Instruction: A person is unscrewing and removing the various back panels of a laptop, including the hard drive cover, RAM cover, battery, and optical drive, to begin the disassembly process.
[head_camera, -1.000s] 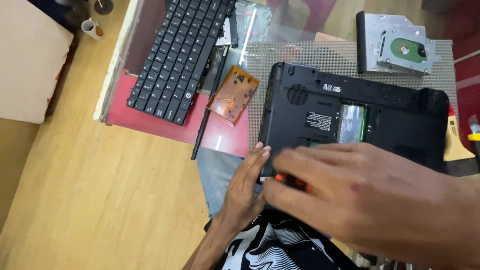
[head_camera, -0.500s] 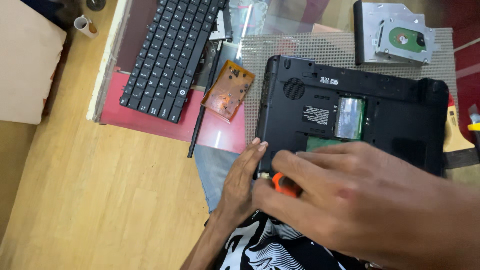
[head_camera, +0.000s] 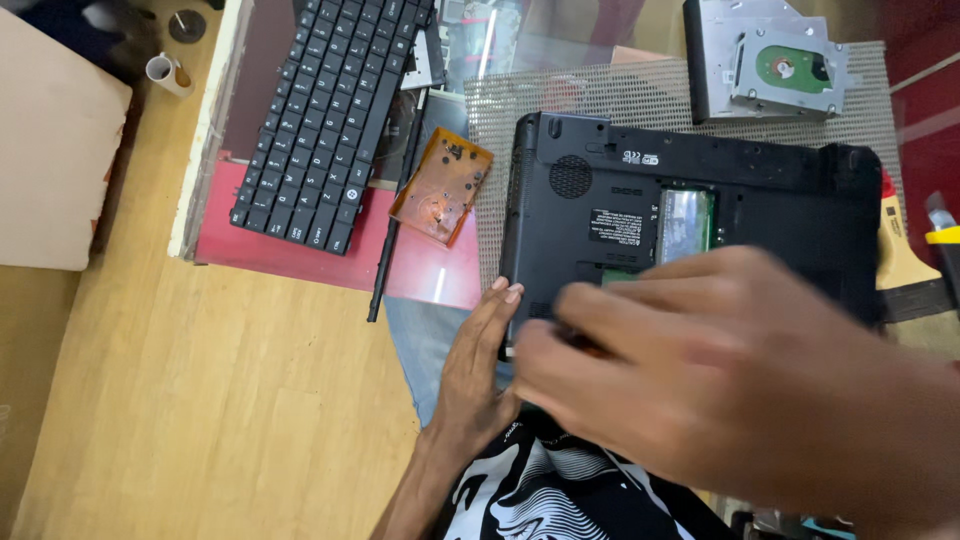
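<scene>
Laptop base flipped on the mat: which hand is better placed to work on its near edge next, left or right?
Probably the right hand: it is already over the laptop base at the near edge, fingers curled. The left hand lies flat against the near-left corner, apparently bracing it. Any tool is hidden.

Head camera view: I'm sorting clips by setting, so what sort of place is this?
Probably a laptop repair bench. An upturned black laptop base lies opened on a mesh mat, with a detached keyboard and a removed drive in its metal caddy beside it.
</scene>
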